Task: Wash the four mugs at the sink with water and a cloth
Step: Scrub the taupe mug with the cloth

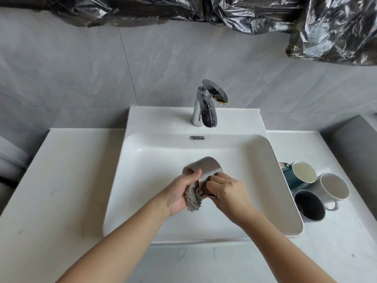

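Grey tiles back the washstand, with crumpled black plastic hung along the top of the wall. A white counter runs to both sides of a white sink, and a chrome tap stands at the sink's far edge, above an overflow slot.

Over the middle of the basin the person holds a taupe mug tipped on its side, mouth turned toward their left and base pointing away toward the tap. The left hand is curled round a bunched grey cloth, with its thumb laid across the mug's rim; the cloth is crumpled at the mouth of the mug and hangs below the palm. The right hand is clamped on the near side of the mug, fingers bent in toward the cloth. I cannot tell whether they hook the handle, since the hand covers that part. The two hands sit close together, almost touching.

On the counter just right of the sink three more mugs cluster together: a teal mug with a pale inside nearest the wall, a white mug beside it, and a dark mug nearest the person.
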A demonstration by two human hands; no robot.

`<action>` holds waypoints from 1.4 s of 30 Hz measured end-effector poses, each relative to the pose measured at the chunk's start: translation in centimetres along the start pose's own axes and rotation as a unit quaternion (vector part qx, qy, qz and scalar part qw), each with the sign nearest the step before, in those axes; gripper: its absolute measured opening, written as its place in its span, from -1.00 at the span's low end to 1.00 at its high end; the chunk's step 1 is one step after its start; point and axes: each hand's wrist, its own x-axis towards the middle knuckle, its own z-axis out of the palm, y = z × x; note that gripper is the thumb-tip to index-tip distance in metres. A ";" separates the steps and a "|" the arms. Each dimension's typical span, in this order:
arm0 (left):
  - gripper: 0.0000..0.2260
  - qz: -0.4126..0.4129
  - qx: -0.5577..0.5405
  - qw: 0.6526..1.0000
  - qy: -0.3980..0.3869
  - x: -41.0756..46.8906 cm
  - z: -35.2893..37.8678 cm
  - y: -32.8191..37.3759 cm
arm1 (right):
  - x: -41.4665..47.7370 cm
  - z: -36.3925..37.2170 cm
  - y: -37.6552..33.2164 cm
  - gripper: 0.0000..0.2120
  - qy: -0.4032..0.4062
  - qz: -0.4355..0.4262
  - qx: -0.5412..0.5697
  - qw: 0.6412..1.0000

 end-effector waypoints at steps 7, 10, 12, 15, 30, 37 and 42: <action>-0.85 0.074 0.188 0.961 0.191 0.2 0.7 0.6 | -0.6 -0.5 -1.7 -0.84 -0.039 0.051 0.119 0.991; -0.76 0.057 0.287 0.937 0.194 -0.4 -0.6 1.6 | 0.3 -2.3 -1.6 -0.57 -0.013 0.290 0.343 0.893; -0.80 0.059 0.361 0.917 0.160 -0.8 -0.8 1.9 | 1.9 -2.7 -1.1 -0.48 -0.063 0.468 0.505 0.722; -0.84 0.090 0.427 0.896 0.082 -1.1 -0.3 2.1 | 3.3 -2.4 -0.4 -0.49 -0.188 0.523 0.667 0.497; -0.65 0.107 0.321 0.940 0.050 -1.1 -0.3 1.0 | 2.2 -1.8 -0.5 -0.45 -0.149 0.393 0.648 0.635; -0.59 0.107 0.524 0.845 -0.012 -1.7 -0.6 1.2 | 2.4 -2.3 -0.8 -0.58 -0.113 0.460 0.723 0.502; -0.72 0.089 0.431 0.898 -0.001 -1.4 0.3 0.0 | 1.9 -1.8 -0.6 -0.44 -0.085 0.423 0.681 0.591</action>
